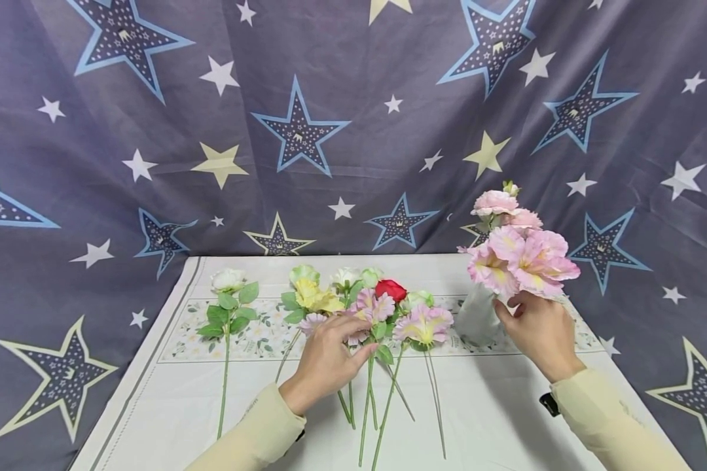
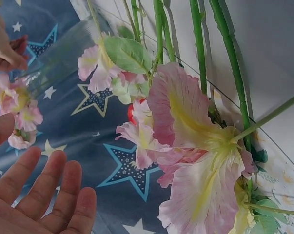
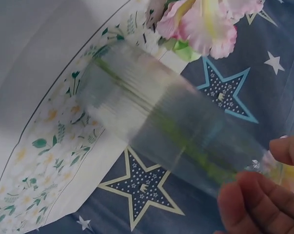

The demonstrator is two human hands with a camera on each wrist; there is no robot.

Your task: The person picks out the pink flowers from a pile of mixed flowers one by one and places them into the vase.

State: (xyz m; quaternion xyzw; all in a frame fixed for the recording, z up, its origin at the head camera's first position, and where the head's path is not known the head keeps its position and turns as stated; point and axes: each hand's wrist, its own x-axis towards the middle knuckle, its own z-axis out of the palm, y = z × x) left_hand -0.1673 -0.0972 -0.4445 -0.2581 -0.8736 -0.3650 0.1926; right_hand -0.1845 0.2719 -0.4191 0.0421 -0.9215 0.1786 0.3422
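Observation:
A clear ribbed vase (image 3: 151,117) stands at the right of the table with green stems inside. Large pink blooms (image 1: 524,258) rise above its mouth, paler pink ones behind. My right hand (image 1: 536,330) is at the vase's rim just under these blooms, thumb and curled fingers gripping the rim. My left hand (image 1: 332,350) hovers over the middle of the laid-out flowers, fingers loosely extended, nothing in its grasp. Nearest to it is a pink flower with a yellow throat (image 2: 195,141). A red rose (image 1: 391,290) and a yellow flower (image 1: 312,296) lie close by.
A white rose (image 1: 228,280) with leaves lies apart at the left. Another pink flower (image 1: 425,324) lies between my hands, stem toward me. Several stems point at the near edge of the white tablecloth (image 1: 171,405). A star-patterned curtain (image 1: 342,163) hangs behind the table.

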